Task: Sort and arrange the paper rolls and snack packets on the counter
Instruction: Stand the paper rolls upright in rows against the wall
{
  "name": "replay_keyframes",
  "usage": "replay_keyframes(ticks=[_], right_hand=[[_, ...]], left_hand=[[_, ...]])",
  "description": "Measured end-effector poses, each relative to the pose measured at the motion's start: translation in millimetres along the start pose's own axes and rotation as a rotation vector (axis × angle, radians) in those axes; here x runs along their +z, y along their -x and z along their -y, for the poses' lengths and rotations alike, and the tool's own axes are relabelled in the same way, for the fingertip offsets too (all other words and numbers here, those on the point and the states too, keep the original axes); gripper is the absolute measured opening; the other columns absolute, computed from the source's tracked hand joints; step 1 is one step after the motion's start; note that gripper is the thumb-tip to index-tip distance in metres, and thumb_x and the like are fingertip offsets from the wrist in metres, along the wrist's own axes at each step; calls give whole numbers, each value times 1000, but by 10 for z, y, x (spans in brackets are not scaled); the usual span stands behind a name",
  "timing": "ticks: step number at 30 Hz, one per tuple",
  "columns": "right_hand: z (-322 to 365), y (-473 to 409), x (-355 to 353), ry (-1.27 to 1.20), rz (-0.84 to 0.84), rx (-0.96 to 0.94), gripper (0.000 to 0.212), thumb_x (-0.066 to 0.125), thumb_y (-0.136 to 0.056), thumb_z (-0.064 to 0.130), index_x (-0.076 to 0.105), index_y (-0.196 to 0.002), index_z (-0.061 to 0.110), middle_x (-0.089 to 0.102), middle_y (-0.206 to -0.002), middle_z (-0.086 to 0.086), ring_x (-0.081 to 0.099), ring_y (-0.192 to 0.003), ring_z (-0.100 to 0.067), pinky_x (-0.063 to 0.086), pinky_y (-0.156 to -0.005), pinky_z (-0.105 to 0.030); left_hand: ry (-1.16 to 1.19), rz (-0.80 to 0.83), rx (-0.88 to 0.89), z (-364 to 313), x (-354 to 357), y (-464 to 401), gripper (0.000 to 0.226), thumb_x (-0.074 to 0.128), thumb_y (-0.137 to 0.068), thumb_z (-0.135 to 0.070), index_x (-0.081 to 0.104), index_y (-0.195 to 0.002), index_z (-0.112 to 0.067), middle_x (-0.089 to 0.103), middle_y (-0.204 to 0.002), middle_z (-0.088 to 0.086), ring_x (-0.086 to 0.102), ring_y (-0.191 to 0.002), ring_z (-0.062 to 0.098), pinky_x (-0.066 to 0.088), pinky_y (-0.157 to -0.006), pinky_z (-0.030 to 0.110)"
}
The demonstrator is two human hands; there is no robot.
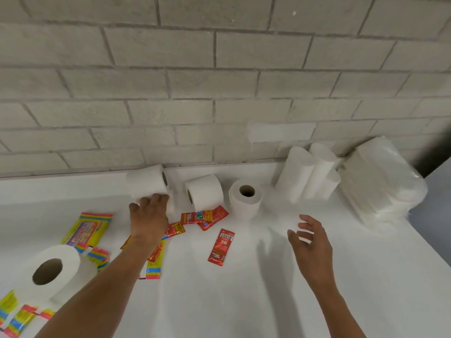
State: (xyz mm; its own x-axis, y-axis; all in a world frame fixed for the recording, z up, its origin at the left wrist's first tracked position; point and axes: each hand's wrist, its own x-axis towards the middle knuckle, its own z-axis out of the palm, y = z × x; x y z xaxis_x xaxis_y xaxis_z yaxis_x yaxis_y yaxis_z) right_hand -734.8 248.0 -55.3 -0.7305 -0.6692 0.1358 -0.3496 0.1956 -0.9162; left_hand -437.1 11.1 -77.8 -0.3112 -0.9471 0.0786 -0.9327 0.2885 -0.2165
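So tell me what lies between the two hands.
Head view: red sachets, one lone sachet, on white counter between left hand and right hand.

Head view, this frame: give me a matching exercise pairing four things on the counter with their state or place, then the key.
Things:
1. toilet roll under the left hand
2. toilet roll at centre right
3. lone red sachet
4. tall paper rolls

States or places:
A. standing on end, core hole facing up
B. leaning against the brick wall beside the plastic-wrapped pack
C. lying flat by itself on the white counter
D. on its side, gripped by fingers

Pairs: 1-D, 2-A, 3-C, 4-B. The left hand does the gripping; the right hand holds nothing.
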Motion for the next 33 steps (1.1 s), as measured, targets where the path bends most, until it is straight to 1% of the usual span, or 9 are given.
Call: replay_keyframes(ticks=[7,10,12,17,21,24,27,31,33], right_hand=[[35,90,49,-10,25,28,41,71,-89,19,54,-124,32,58,-113,9,62,-99,-9,47,-71,-16],[11,121,20,-8,25,47,40,71,-89,20,54,-122,34,59,-112,11,64,-96,-7,48,-65,-13],[-36,120,-33,1,18,61,38,71,-89,21,55,-121,34,61,-111,11,64,-92,-2,48,-64,-9],[-115,133,-67,19,47,91,35,69,-91,24,55,-121,34,63,-108,9,61,-86,9,47,-63,-8],[-138,150,-43,7,91,108,35,70,-91,24,55,-120,35,63,-108,9,61,-84,9,47,-64,-8],[-138,158,-60,-2,106,103,35,71,-90,23,56,-120,35,63,-107,9,62,-84,7,47,-67,-7],[-161,155,-122,-3,97,112,34,71,-90,23,56,-118,36,64,-106,10,63,-84,5,46,-66,-7],[-209,147,-173,4,75,120,34,70,-90,23,57,-118,36,64,-105,9,63,-85,4,47,-67,-7],[-229,150,-168,4,78,122,34,70,-90,23,57,-119,36,65,-105,9,63,-85,4,47,-68,-7]], left_hand=[[-50,5,35,0,20,-41,67,64,-84,-30,37,-145,-24,49,-130,0,50,-114,24,44,-84,38],[-77,-21,41,5,23,-91,65,68,-83,-32,41,-141,-23,51,-127,2,51,-111,25,45,-84,38],[-106,-22,74,8,4,-141,61,68,-83,-35,45,-138,-23,54,-125,2,53,-108,25,44,-84,38],[-109,-45,122,74,-24,-150,51,67,-82,-29,56,-130,-20,62,-115,2,60,-98,27,45,-79,40],[-91,-8,87,1,-73,-117,65,70,-82,-33,43,-140,-23,55,-126,2,56,-110,25,49,-83,36],[-93,-5,62,-42,-42,-112,70,70,-83,-32,38,-144,-21,51,-132,5,52,-116,28,51,-86,36],[-103,-33,57,-57,-52,-178,65,71,-83,-28,45,-141,-16,56,-126,9,56,-109,33,52,-86,40],[-166,-28,79,-90,-57,-282,59,71,-84,-31,49,-137,-16,61,-118,8,61,-102,30,55,-83,38],[-191,-36,107,-76,-75,-302,49,69,-85,-29,54,-130,-17,65,-110,7,64,-95,28,55,-80,37]])
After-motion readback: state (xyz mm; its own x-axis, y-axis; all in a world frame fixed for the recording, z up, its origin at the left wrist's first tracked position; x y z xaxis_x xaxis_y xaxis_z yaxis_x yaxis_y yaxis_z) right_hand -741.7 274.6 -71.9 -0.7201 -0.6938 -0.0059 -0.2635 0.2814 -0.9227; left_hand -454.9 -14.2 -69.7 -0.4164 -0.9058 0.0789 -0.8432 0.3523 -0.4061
